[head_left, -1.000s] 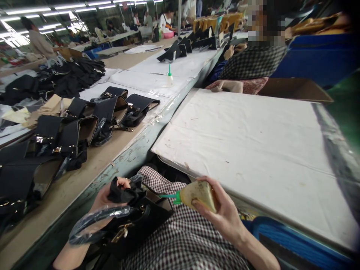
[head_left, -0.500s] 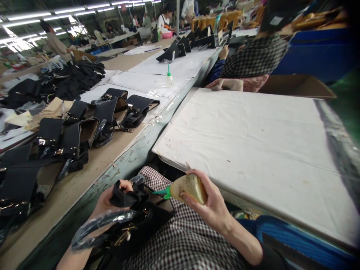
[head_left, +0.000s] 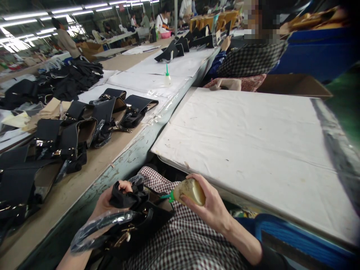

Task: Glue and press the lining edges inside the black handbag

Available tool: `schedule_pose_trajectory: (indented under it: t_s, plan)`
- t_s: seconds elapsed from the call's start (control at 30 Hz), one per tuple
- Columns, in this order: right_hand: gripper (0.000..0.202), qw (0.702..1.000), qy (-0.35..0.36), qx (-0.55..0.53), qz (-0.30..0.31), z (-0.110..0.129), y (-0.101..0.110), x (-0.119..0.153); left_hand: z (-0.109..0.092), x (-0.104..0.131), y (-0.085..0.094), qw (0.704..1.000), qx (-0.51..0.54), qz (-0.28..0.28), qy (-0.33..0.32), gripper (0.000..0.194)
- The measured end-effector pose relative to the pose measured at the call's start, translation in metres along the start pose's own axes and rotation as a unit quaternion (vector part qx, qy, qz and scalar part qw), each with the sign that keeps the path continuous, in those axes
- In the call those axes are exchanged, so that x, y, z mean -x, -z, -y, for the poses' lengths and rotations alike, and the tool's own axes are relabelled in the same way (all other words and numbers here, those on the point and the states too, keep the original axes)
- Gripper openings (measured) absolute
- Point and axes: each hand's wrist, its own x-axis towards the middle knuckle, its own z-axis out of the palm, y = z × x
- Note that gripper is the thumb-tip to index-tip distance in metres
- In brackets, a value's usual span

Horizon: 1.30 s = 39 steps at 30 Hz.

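On my lap, over a checked apron, rests a black handbag (head_left: 140, 225) with gold hardware and a plastic-wrapped handle (head_left: 98, 228). My left hand (head_left: 105, 204) is closed on black fabric (head_left: 122, 195) at the bag's top. A yellowish squeeze glue bottle (head_left: 189, 192) with a green nozzle is gripped in my right hand (head_left: 210, 204). Its tip points left into the bag's opening; whether it touches the inside I cannot tell.
Several black bags (head_left: 67, 138) line the bench on the left. Another green-tipped bottle (head_left: 167, 78) stands farther up. A white-covered board (head_left: 253, 146) lies on the right, with a co-worker in a checked garment (head_left: 250, 58) beyond it. A blue bin (head_left: 317, 52) stands behind.
The glue bottle in my right hand has shifted slightly right and down, drawing its nozzle partly back. My left hand and the bag stay almost where they were.
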Motion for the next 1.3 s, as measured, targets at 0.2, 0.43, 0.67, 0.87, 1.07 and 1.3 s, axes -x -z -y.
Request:
schedule_pose_trajectory:
  t_s: [0.2, 0.43, 0.67, 0.87, 1.07, 1.3]
  plan:
    - [0.045, 1.000, 0.009, 0.028, 0.000, -0.008, -0.003, 0.001, -0.001, 0.002, -0.003, 1.000, -0.017, -0.015, -0.015, 0.020]
    - [0.046, 0.999, 0.018, 0.048, 0.001, -0.016, -0.007, 0.002, -0.007, 0.001, -0.004, 0.999, -0.035, -0.003, -0.028, 0.013]
    - [0.047, 0.999, -0.022, 0.038, -0.024, -0.024, -0.009, 0.002, 0.006, -0.005, 0.006, 0.992, -0.109, 0.031, -0.061, 0.011]
    - [0.051, 0.993, -0.116, -0.019, -0.026, -0.022, 0.019, 0.001, -0.003, 0.006, 0.012, 0.988, -0.073, 0.115, -0.069, 0.021]
    - [0.049, 0.991, -0.117, -0.019, 0.062, -0.020, 0.035, -0.001, -0.019, 0.032, -0.003, 0.976, -0.109, 0.178, -0.059, 0.017]
    - [0.049, 0.992, -0.054, 0.040, 0.106, -0.021, 0.023, -0.012, -0.029, 0.055, -0.017, 0.962, -0.150, 0.217, -0.069, 0.015]
